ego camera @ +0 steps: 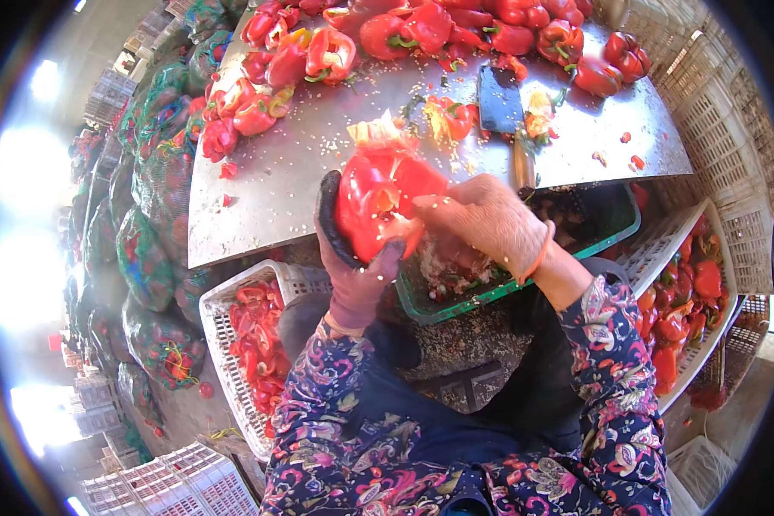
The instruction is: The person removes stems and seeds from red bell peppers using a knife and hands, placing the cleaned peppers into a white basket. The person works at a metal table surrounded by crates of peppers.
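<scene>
My left hand (361,258), in a dark-palmed work glove, holds a large red bell pepper (374,200) that is cut or torn open, with pale flesh showing at its top. Against the pepper's right side are the curled fingers of my right hand (484,219), in an orange-pink glove; whether they pinch its flesh is hidden. Beyond the hands, a cleaver (500,100) with a wooden handle lies on the metal table (264,206). Left of the blade is a seedy pepper piece (450,119), and to its right lies a pepper core (539,116).
Red peppers (400,29) are heaped at the table's far side. Below its near edge are a green-rimmed tub (464,300) of scraps and a white crate (219,342) of red pieces. Another crate (703,361) holds peppers at right. Filled net sacks (145,258) stand at left.
</scene>
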Available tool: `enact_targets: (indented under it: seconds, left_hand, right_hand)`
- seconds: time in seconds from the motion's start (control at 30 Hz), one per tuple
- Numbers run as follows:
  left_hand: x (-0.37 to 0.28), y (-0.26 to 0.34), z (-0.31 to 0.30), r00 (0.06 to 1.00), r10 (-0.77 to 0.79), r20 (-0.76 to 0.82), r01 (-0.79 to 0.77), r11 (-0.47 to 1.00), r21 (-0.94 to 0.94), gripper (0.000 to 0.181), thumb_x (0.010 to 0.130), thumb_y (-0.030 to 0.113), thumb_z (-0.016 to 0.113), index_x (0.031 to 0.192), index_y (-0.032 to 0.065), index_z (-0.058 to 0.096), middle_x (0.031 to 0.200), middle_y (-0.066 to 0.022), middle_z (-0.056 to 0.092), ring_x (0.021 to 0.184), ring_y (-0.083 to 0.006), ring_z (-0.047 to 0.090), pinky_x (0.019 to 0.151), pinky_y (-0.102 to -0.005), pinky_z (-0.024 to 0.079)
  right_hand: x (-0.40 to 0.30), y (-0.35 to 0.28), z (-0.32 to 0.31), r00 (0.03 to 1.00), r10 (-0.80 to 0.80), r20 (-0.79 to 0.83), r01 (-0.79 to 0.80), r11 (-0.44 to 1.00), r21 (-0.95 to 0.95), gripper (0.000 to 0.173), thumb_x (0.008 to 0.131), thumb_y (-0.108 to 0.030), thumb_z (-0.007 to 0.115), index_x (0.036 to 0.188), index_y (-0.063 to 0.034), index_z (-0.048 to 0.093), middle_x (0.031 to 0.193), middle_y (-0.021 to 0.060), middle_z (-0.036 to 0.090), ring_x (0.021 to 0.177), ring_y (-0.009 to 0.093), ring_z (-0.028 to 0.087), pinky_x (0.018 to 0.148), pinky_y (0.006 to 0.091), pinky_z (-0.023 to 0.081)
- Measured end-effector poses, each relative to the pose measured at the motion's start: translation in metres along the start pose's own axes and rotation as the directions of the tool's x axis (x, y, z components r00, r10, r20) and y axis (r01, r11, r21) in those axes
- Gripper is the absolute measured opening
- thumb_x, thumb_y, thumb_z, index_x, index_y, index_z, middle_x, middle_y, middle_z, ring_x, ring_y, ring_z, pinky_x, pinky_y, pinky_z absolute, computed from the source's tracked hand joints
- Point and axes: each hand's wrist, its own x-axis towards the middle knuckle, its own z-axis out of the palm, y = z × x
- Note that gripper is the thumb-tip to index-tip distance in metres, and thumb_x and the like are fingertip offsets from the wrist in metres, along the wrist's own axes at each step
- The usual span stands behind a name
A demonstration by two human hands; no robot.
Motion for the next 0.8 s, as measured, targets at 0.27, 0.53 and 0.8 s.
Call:
enact_targets:
  seconds: [0.27, 0.53, 0.8]
  left_hand:
    - [0.013, -0.001, 0.015, 0.998, -0.051, 0.039, 0.054, 0.996, -0.065, 0.092, 0.071, 0.018, 0.082, 0.144, -0.0041, 0.031, 0.140, -0.0144, 0.043, 0.127, -0.0245, 0.045, 0.107, -0.0383, 0.039]
    - [0.009, -0.004, 0.007, 0.968, -0.151, 0.198, 0.175, 0.979, -0.106, 0.089, 0.072, 0.024, 0.081, 0.143, -0.0034, 0.034, 0.137, -0.0139, 0.047, 0.124, -0.0253, 0.050, 0.107, -0.0392, 0.041]
    - [0.004, -0.009, 0.009, 0.922, -0.280, 0.269, 0.332, 0.928, -0.170, 0.090, 0.069, 0.023, 0.082, 0.143, -0.0008, 0.037, 0.137, -0.0113, 0.048, 0.123, -0.0237, 0.051, 0.105, -0.0386, 0.042]
  right_hand:
    - [0.012, 0.011, 0.005, 0.859, -0.509, -0.054, 0.479, 0.836, -0.268, 0.028, 0.082, -0.035, 0.067, 0.095, -0.0101, 0.072, 0.080, 0.0155, 0.069, 0.077, 0.033, 0.068, 0.070, 0.0431, 0.052]
    - [0.006, 0.006, 0.010, 0.988, 0.007, 0.154, -0.037, 0.981, 0.191, 0.014, 0.077, -0.021, 0.065, 0.076, -0.0073, 0.069, 0.058, 0.0098, 0.061, 0.048, 0.019, 0.059, 0.049, 0.0346, 0.048]
    - [-0.006, 0.010, 0.003, 0.951, 0.166, 0.260, -0.260, 0.884, 0.388, 0.008, 0.076, -0.015, 0.066, 0.076, -0.0071, 0.065, 0.050, 0.0018, 0.049, 0.036, 0.010, 0.043, 0.031, 0.0272, 0.031]
